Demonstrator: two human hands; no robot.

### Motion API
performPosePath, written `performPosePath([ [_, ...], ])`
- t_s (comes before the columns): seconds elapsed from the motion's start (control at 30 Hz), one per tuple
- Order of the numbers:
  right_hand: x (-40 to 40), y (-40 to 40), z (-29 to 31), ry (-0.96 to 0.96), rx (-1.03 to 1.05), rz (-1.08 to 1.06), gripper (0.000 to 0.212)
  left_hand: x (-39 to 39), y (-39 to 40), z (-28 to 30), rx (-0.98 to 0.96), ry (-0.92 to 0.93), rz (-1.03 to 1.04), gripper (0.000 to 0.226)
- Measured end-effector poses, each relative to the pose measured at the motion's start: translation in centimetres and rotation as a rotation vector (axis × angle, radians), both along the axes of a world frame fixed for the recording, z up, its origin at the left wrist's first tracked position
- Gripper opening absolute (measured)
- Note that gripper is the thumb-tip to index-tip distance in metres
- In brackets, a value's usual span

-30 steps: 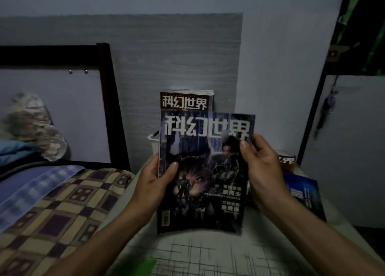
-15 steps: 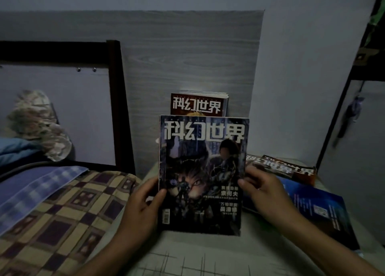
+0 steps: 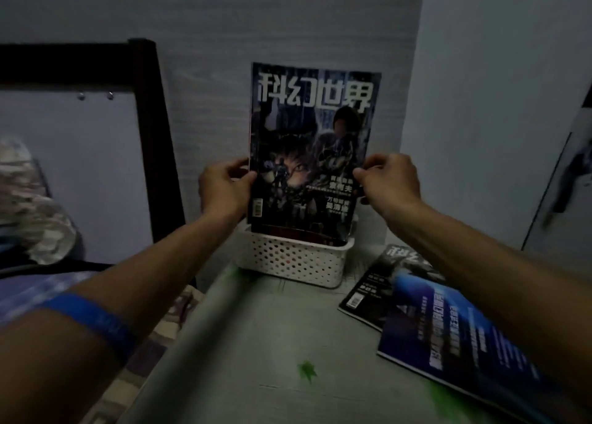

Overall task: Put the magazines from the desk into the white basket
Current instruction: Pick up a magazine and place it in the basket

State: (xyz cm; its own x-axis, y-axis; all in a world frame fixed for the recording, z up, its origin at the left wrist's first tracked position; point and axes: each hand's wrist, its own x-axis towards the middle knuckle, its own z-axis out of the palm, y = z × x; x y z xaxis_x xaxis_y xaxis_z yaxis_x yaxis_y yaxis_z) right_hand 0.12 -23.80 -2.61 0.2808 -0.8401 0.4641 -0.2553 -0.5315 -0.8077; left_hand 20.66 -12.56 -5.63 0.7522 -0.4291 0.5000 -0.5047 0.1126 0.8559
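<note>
Standing along the left side, a bed (image 3: 96,295) with a dark wooden frame (image 3: 150,135) is seen, covered by a checked blanket (image 3: 150,353) and holding a crumpled cloth (image 3: 35,212) near its head. The desk (image 3: 256,359) is placed just beside the bed; its pale top is marked with faint lines and green leaf prints. Behind the desk a grey wood-grain panel (image 3: 288,33) is fixed on the wall.

Two magazines are left lying on the right part of the desk: a blue-covered magazine (image 3: 455,337) is laid partly over a dark-covered magazine (image 3: 378,292), and both are partly hidden by the right forearm.

A dark science-fiction magazine (image 3: 309,148) is held upright above the white basket (image 3: 294,260), which is placed at the far edge of the desk, against the panel. The lower edge of this magazine is already lowered inside the basket, behind its perforated front wall. Something reddish is seen in the basket at the foot of the magazine, but what it is cannot be told.

The magazine is gripped at its left edge by the left hand (image 3: 224,188), with the fingers curled around the edge and the thumb pressed on the cover. Its right edge is pinched by the right hand (image 3: 389,180), with the fingers curled. A blue wristband (image 3: 93,321) is worn on the left forearm.
</note>
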Motion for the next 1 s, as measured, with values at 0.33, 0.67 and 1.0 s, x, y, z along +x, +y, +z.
performPosePath([
  [0.33, 1.4, -3.0, -9.7, 0.179, -0.105, -0.126, 0.020, 1.9, -3.2, -8.5, 0.244, -0.273, 0.215, 0.032],
  [0.67, -1.7, -1.1, -8.9, 0.195, 0.014, 0.138, 0.006, -6.0, 0.5, -13.7, 0.453, -0.602, 0.017, 0.064],
  [1.0, -18.7, 3.3, -15.2, 0.646, -0.141, 0.027, 0.081, -11.7, 6.0, -16.4, 0.695, -0.755, -0.323, 0.075],
])
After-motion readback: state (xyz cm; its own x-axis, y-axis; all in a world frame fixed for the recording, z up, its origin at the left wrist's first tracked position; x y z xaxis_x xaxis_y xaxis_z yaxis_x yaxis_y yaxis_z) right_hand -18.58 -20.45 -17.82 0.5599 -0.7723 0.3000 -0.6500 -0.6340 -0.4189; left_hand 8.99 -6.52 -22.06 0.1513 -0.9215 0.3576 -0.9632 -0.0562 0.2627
